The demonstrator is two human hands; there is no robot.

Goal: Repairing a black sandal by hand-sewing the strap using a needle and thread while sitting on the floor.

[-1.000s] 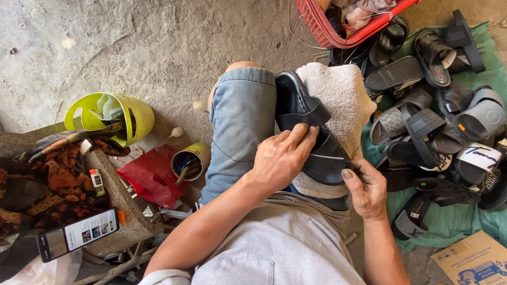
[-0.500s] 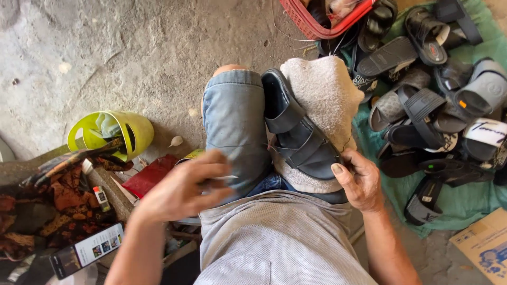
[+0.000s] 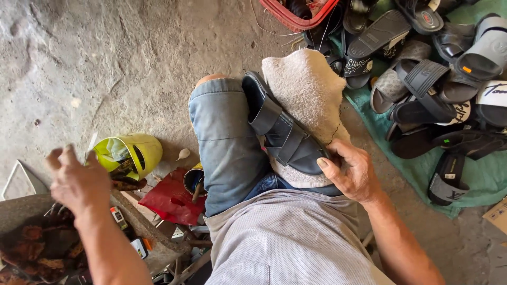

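Head view: the person sits over a rough concrete floor (image 3: 105, 63), one knee in blue denim raised, and a dark slide sandal (image 3: 282, 134) lies along the lap, wedged between that thigh and a beige towel (image 3: 309, 87) draped over the other leg. The towel seems to serve as a pad, so the sandal has something soft to bear against. The right hand (image 3: 354, 171) holds the sandal's near end; its grip is partly closed, thumb on the sole's edge and fingers curled beneath — a steadying hold that keeps the sandal from sliding off the lap.

The left hand (image 3: 76, 182) is well apart from the sandal, out over the clutter at the left edge of the floor. Its fingers are loosely curled and spread, and it holds nothing that shows (the palm faces away, so a small item cannot be ruled out). Just beside it lie a yellow-green plastic container (image 3: 134, 153) tipped on its side, a red plastic sheet (image 3: 169, 200) and a small open tin (image 3: 194, 179) with a stick in it — all within reach of the seat.

At the floor's upper right, a heap of dark sandals (image 3: 428, 95) rests on a green cloth (image 3: 475, 179), with a red basket (image 3: 296, 18) behind.
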